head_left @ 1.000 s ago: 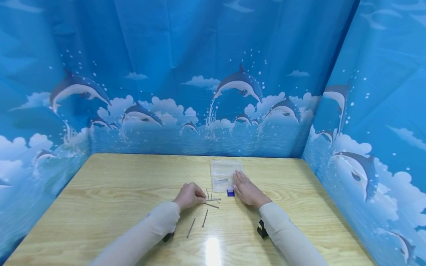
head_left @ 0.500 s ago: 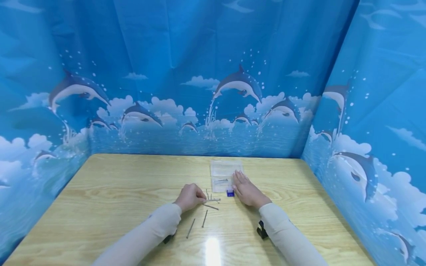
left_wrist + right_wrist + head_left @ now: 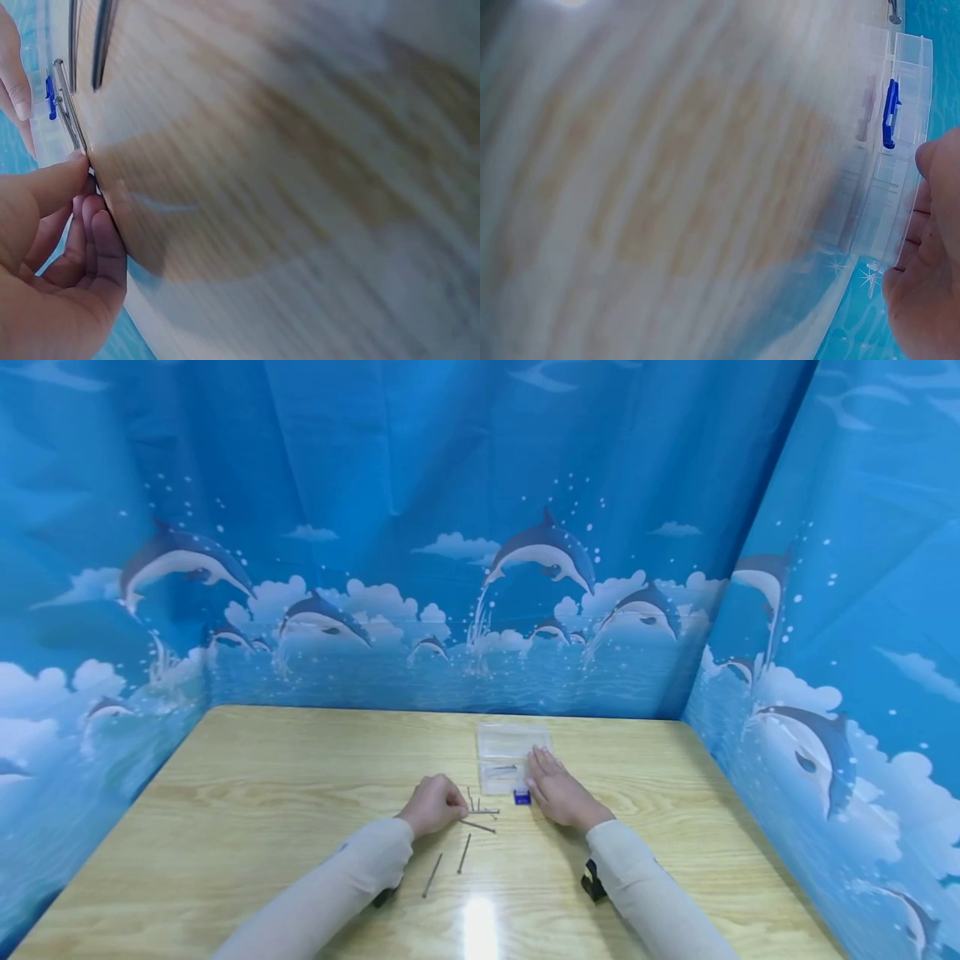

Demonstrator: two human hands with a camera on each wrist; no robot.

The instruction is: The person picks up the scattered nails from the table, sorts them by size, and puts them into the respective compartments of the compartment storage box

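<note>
Thumb and fingertips of my left hand (image 3: 435, 806) pinch a long metal nail (image 3: 483, 812) low over the table, its head pointing right. In the left wrist view this nail (image 3: 67, 97) runs up from the fingertips. Several other nails lie close by, one nail (image 3: 478, 827) just under the fingertips and smaller ones beyond. My right hand (image 3: 562, 789) rests with straight fingers along the right side of a clear plastic box (image 3: 513, 739). The box lies with its lid open to the back and a blue latch (image 3: 522, 797) at its front. Inside it is a nail (image 3: 501, 767).
Two loose nails lie nearer the front, one nail (image 3: 464, 853) and another nail (image 3: 432, 875) left of it. The wooden table (image 3: 300, 752) ends at a blue dolphin-print curtain (image 3: 420, 527) behind and at the right.
The loose nail under the left fingertips has turned slightly, its head end coming nearer the front. Both hands stay almost where they were.
</note>
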